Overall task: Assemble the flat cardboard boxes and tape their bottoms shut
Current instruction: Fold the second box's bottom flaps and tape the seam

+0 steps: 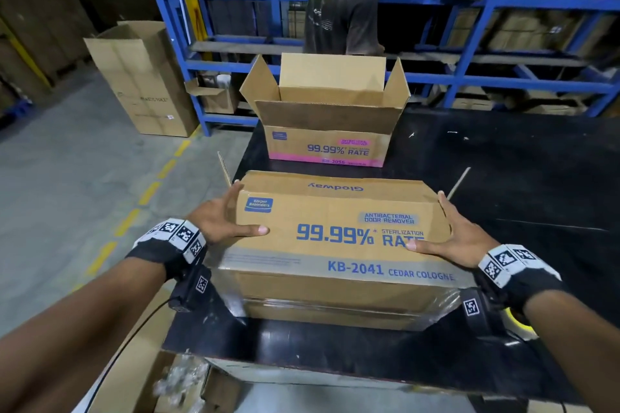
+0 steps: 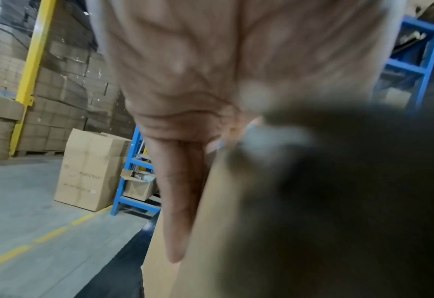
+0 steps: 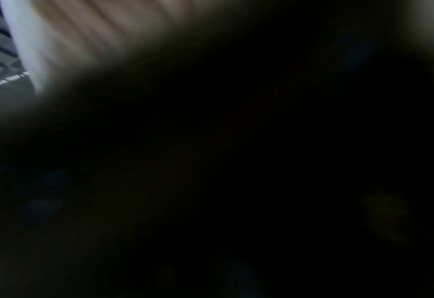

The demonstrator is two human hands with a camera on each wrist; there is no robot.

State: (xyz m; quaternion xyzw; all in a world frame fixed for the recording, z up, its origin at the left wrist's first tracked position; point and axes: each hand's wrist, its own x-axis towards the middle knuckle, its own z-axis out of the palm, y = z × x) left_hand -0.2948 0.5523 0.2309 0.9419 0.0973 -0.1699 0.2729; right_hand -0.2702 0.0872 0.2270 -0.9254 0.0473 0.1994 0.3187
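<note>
A brown cardboard box (image 1: 335,235) printed "99.99% RATE" and "KB-2041" lies on the black table (image 1: 503,178), its glossy taped side turned toward me. My left hand (image 1: 228,213) presses flat on the box's left end, thumb on the printed face. My right hand (image 1: 461,233) does the same on the right end. In the left wrist view my palm (image 2: 211,70) and straight fingers (image 2: 177,191) lie along the cardboard (image 2: 211,252). The right wrist view is almost all dark, with only a blurred bit of the right hand (image 3: 96,26).
A second box (image 1: 328,131) with pink print stands behind, flaps up. A yellow tape roll (image 1: 518,323) lies under my right wrist. A tall carton (image 1: 144,77) stands on the floor left. Blue racking (image 1: 469,43) and another person (image 1: 342,0) are beyond the table.
</note>
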